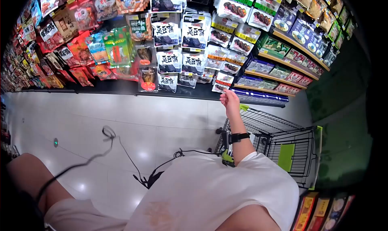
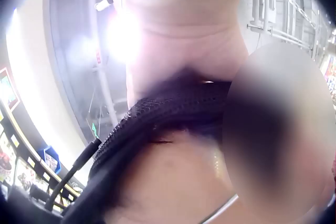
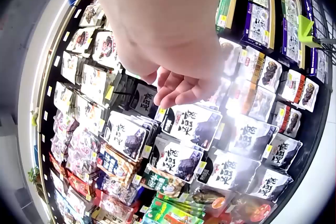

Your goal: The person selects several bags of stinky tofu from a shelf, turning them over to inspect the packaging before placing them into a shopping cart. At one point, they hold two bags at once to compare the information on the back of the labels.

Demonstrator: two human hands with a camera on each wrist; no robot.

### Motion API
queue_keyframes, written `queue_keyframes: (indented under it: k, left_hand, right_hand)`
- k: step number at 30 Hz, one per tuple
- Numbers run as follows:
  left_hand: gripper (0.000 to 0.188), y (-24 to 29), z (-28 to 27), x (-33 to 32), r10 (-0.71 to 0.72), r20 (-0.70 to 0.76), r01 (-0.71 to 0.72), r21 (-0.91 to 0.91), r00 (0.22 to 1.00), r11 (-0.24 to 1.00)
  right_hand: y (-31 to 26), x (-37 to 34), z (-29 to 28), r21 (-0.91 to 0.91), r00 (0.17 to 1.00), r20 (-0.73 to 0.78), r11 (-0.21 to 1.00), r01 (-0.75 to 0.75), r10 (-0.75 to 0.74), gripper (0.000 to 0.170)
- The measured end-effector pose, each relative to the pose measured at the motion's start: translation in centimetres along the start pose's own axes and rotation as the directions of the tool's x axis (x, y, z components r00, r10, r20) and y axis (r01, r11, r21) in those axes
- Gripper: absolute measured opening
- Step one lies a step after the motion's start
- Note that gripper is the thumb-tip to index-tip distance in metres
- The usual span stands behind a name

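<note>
My right hand (image 1: 230, 102) reaches toward the snack display, its fingers bent loosely. In the head view, its fingertips overlap the lower edge of a white packet with a red band (image 1: 222, 82). Seen from the right wrist, the hand (image 3: 176, 79) hangs fingers-down in front of the hooks, with no packet in it. White-and-black stinky tofu packets (image 3: 191, 124) hang just below those fingers. The left wrist view is mostly close skin (image 2: 184, 8) and a dark strap (image 2: 168, 103); no left fingers show there or in the head view.
A black wire shopping cart (image 1: 262, 120) with green parts stands beside my right arm. Boxed goods fill the slanted shelves (image 1: 289, 61) at the right. Colourful snack bags (image 1: 119, 47) hang to the left. A dark cable (image 1: 76, 164) crosses over the tiled floor (image 1: 93, 118).
</note>
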State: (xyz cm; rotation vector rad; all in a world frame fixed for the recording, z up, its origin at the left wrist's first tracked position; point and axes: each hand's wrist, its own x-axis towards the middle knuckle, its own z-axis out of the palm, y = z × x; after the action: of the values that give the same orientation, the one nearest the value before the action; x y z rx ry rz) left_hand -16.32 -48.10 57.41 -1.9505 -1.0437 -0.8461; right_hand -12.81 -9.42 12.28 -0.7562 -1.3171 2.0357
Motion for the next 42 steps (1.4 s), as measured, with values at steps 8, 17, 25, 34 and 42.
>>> queue_keyframes:
  k: [8,17,25,34,42]
  left_hand:
    - [0.065,-2.2,-0.3,-2.0,-0.055,0.031,0.055,-0.009,0.998,0.998]
    - [0.062,-7.5,2.7,-3.4,-0.18,0.058,0.182,-0.047,0.982,0.982]
    - [0.06,-15.9,6.9,-1.8,-0.269,0.111,0.287,-0.219,0.957,0.933]
    - [0.081,-27.8,22.9,-10.4,-0.701,-0.01,0.332,-0.876,0.713,0.35]
    - [0.048,-26.9,27.7,-10.5,-0.554,0.544,0.423,-0.839,0.63,-0.343]
  right_hand:
    - [0.6,2.4,0.6,0.052,0.992,0.064,0.993,0.109,-0.113,0.013]
    - [-2.7,10.4,3.0,0.103,0.996,-0.033,0.991,0.09,-0.087,0.015]
    - [-4.6,26.8,5.6,0.156,0.963,0.094,0.959,0.235,-0.251,0.016]
    - [-9.7,40.3,8.3,0.028,0.955,0.22,0.98,0.197,-0.199,0.019]
    - [-15.0,47.4,15.4,-0.114,0.909,0.359,0.957,0.265,-0.209,0.025]
